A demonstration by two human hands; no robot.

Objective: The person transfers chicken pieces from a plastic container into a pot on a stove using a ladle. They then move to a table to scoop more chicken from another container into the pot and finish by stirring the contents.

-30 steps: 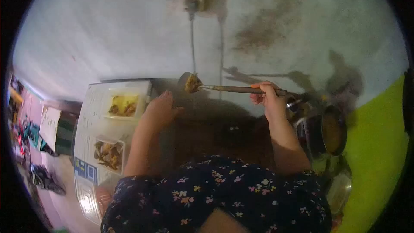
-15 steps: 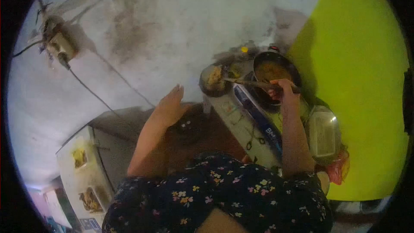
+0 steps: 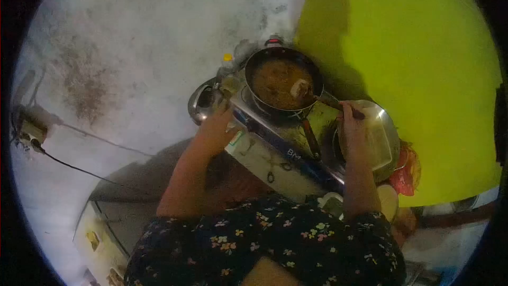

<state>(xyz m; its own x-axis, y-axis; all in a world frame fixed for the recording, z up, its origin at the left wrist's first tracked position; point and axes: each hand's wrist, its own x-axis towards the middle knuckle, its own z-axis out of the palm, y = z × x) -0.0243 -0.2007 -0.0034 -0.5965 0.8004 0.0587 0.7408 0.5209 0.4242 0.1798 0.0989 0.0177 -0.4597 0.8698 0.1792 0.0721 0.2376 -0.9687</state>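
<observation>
My right hand [image 3: 352,114] is closed around the handle of a brown wooden-looking spatula [image 3: 327,100]. The spatula's head is in a dark frying pan [image 3: 319,70], with a pale lump of food [image 3: 301,89] at its end. Orange-brown food [image 3: 275,77] covers the pan's bottom. At the stove's left end, my left hand [image 3: 216,127] reaches up beside a shiny metal bowl [image 3: 199,105]. Its fingers overlap the bowl's right edge; dim light and blur hide whether they grip it. The pan sits on a gas stove [image 3: 286,151], its red and black handle [image 3: 311,139] pointing toward me.
A yellow-capped bottle [image 3: 227,61] stands behind the stove. At right are a metal basin [image 3: 389,122] with a pale tray [image 3: 375,143], and a red plastic bag [image 3: 405,175]. Scissors [image 3: 278,168] lie at the front. A socket [image 3: 33,131] with a cord is on the left wall.
The view has shifted left to right over the stove. The spatula has gone from the metal bowl into the pan, with pale food at its end. My left hand has moved up to the bowl.
</observation>
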